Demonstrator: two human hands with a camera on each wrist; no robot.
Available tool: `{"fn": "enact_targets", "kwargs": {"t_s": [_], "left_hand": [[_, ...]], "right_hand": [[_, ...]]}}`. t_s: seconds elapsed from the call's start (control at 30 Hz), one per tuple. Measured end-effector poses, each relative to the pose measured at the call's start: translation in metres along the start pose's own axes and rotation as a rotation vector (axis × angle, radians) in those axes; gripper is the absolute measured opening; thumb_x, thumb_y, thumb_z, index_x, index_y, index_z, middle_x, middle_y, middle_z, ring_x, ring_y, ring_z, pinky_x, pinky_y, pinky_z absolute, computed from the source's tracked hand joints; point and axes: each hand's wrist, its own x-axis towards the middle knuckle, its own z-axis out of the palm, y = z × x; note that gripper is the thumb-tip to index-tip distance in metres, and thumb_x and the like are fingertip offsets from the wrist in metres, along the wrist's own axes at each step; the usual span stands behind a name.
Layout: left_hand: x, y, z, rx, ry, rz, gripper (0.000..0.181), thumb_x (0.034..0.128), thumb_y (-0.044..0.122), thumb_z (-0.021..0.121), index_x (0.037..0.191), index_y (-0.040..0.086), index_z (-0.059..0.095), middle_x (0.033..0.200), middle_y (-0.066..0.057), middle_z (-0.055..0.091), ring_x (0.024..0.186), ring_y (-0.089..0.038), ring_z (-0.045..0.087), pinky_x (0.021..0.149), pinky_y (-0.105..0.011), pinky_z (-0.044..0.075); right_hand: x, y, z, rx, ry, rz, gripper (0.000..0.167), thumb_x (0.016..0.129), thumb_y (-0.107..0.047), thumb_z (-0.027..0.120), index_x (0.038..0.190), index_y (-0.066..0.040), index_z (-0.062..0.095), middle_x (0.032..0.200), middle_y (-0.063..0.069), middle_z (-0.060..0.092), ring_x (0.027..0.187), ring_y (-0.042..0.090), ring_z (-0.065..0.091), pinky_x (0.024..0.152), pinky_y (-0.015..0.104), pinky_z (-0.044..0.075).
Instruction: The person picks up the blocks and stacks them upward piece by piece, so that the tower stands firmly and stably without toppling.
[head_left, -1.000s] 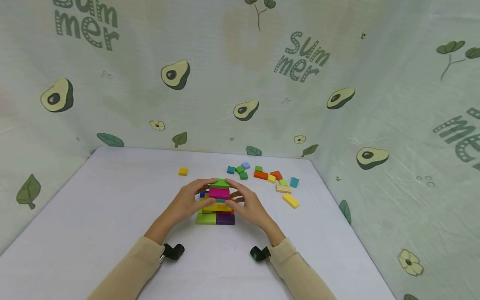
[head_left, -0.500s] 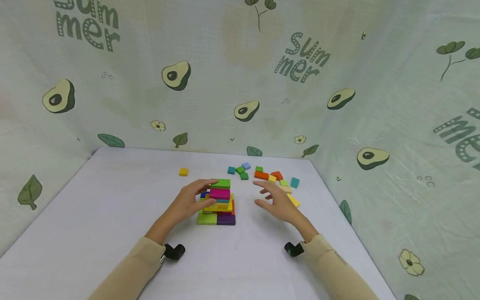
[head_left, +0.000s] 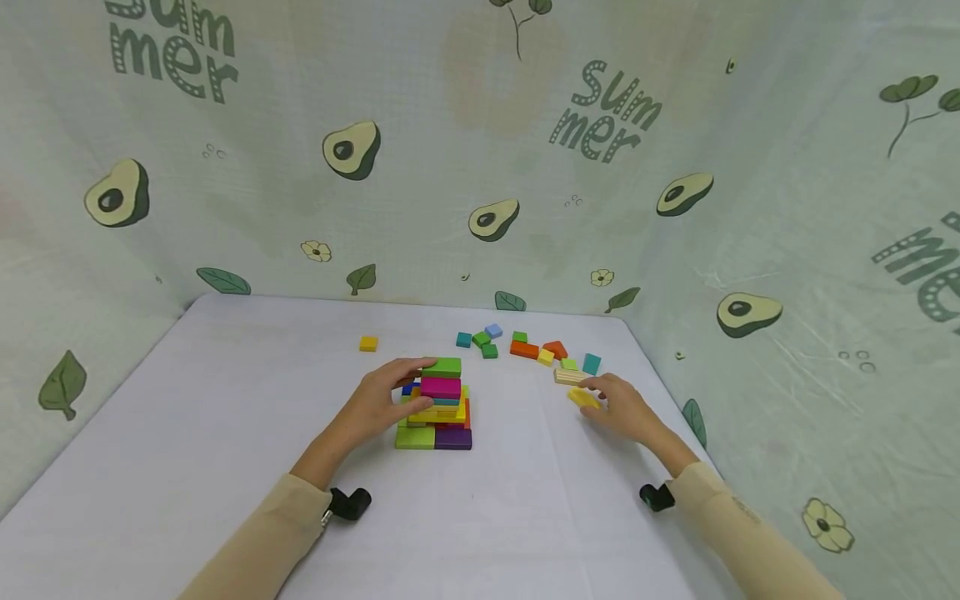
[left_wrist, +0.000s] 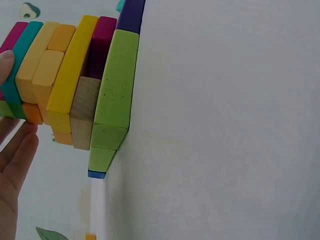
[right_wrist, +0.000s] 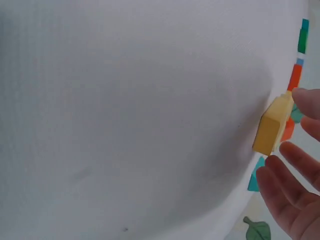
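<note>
A layered stack of coloured blocks [head_left: 441, 388] stands upright, with a green block on top and a magenta one under it. My left hand [head_left: 382, 398] holds its upper left side; in the left wrist view the thumb [left_wrist: 6, 65] lies on the magenta and teal layers, with the fingers around the far side. Over on the right, my right hand [head_left: 624, 410] is at a yellow block [head_left: 582, 397]. The right wrist view has the fingers [right_wrist: 287, 185] spread beside that yellow block [right_wrist: 270, 127], not closed round it; whether they touch it is unclear.
Behind the yellow block lie a striped wooden block [head_left: 570, 377], a teal block [head_left: 592, 363] and a red triangle [head_left: 556, 349]. Several green and blue blocks lie at the back middle. A lone yellow-orange block [head_left: 368, 343] is behind the stack, to its left.
My right hand has left the stack and moved right to the yellow block. My left hand has stayed at the stack, and the green top block now shows more fully.
</note>
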Motion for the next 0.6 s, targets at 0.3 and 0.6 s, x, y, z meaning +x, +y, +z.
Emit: {"fn": "enact_targets", "kwargs": {"t_s": [0.3,0.6], "left_hand": [[0.000,-0.001,0.002,-0.007,0.006,0.024,0.069,0.0927,0.026,0.085,0.154,0.027,0.055,0.153,-0.006,0.059,0.135,-0.029,0.062,0.108,-0.046,0.054],[-0.001,0.001,-0.001,0.001,0.007,0.015,0.067,0.0926,0.026,0.085,0.153,0.028,0.056,0.153,-0.003,0.058,0.135,-0.027,0.062,0.109,-0.043,0.054]], "right_hand": [[0.002,0.008,0.007,-0.016,-0.045,-0.005,0.037,0.094,-0.007,0.080,0.130,-0.007,0.073,0.115,0.012,0.072,0.092,0.022,0.063,0.089,0.043,0.062],[0.000,-0.035,-0.006,0.058,0.002,-0.183,0.037,0.094,-0.006,0.080,0.130,-0.009,0.074,0.120,0.005,0.073,0.093,0.018,0.063,0.087,0.036,0.063]]}}
